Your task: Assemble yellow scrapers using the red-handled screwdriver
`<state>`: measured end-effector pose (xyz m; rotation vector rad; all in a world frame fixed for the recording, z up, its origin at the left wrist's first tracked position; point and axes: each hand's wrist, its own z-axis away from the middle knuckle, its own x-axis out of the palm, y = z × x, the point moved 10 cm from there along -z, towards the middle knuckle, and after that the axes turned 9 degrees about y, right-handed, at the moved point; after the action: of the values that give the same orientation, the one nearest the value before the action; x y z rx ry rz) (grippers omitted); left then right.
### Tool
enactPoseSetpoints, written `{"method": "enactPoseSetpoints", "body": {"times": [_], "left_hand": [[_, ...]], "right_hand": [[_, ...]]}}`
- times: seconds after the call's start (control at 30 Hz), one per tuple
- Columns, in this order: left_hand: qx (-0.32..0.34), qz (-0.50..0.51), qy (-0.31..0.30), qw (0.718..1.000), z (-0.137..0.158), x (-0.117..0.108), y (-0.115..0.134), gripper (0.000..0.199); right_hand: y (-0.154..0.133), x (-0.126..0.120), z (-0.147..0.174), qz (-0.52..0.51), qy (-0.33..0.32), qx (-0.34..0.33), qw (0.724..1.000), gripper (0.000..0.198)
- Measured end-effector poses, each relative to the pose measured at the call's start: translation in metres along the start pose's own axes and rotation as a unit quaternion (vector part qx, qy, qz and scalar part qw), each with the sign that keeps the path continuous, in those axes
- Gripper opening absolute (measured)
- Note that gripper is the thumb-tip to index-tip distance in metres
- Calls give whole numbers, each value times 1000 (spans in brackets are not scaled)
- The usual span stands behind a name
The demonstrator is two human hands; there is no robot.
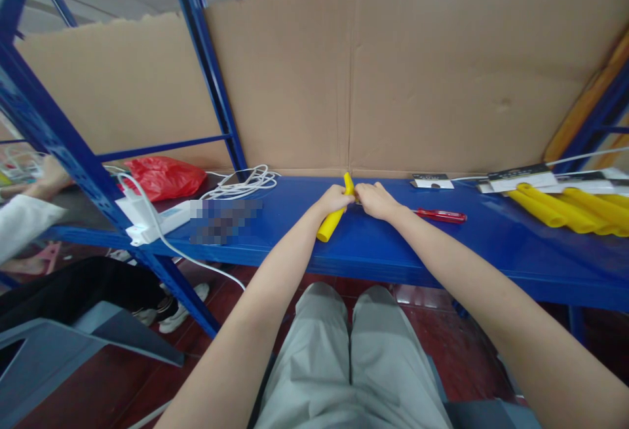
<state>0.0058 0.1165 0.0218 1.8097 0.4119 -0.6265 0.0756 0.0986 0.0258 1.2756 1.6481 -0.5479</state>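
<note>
My left hand (pixel 335 200) is closed around a yellow plastic tube (pixel 332 223), which slants over the blue shelf with its wide end toward me. Close against its right side is my right hand (pixel 374 200), fingers curled together. What lies between those fingers is hidden; a small metallic bit shows where the two hands meet. A screwdriver with a clear red handle (pixel 442 216) lies just right of my right wrist, its tip end hidden behind the wrist.
Several yellow tubes (pixel 565 209) lie at the right by black-and-white cards (pixel 521 177). Left are a white power strip (pixel 170 218), coiled white cable (pixel 246 183) and a red plastic bag (pixel 164 177). Cardboard (pixel 295 82) backs the blue shelf (pixel 289 239). Another person's sleeve (pixel 29 223) shows far left.
</note>
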Motion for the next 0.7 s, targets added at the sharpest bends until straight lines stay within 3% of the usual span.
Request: {"method": "enactPoseSetpoints", "body": {"times": [0.3,0.7], "left_hand": [[-8,13,12,1000,-1,-2,-2,23],[-3,34,-7,999,1,1,1,23]], "right_hand": [[-12,0,-1,94,29,-75,992,37],[-7,-6,6,48,-38,-16,998,39]]}}
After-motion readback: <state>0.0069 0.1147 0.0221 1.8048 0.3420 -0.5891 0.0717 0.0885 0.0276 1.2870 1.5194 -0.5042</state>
